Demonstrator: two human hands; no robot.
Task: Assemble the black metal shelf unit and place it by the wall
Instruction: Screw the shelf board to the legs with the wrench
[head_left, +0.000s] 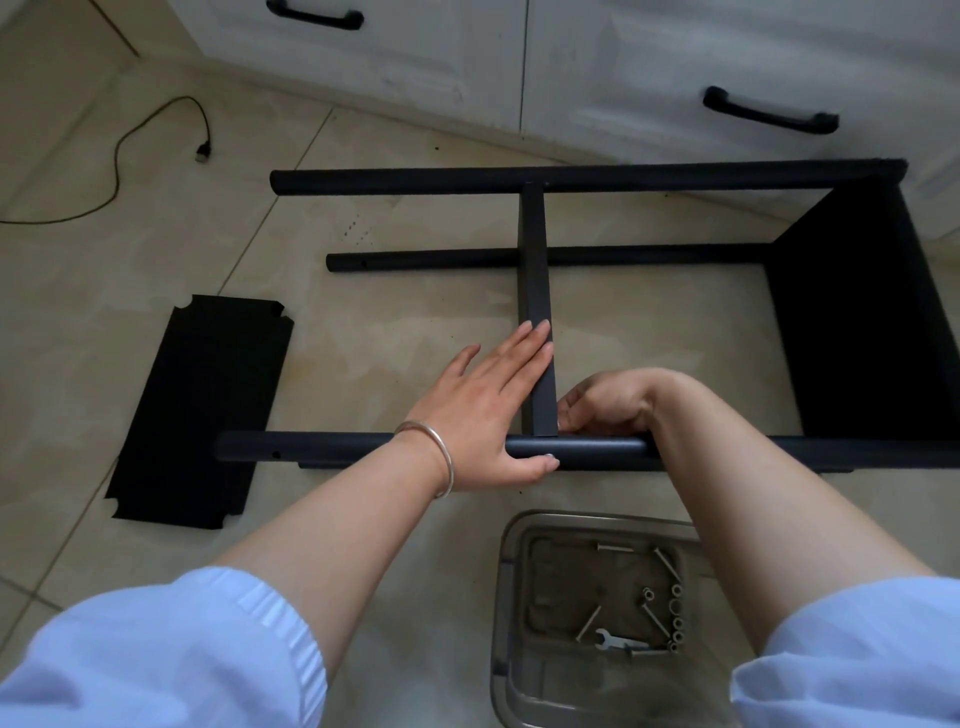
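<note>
The black metal shelf unit (587, 179) lies on its side on the tiled floor, its round poles running left to right. One shelf panel (857, 322) is fixed at the right end. A second panel (535, 270) stands edge-on between the poles in the middle. My left hand (493, 400) lies flat with straight fingers against the left face of that middle panel, thumb under the near pole (597, 449). My right hand (605, 402) reaches over the near pole, fingers curled at the panel's lower right corner; what they pinch is hidden. A loose black shelf panel (200, 410) lies flat at left.
A metal tray (511, 613) with screws, sleeves and a small wrench (613, 640) sits on the floor near me. White cabinet drawers with black handles (769, 111) stand behind the frame. A dark cable with a USB plug (203, 150) trails at upper left.
</note>
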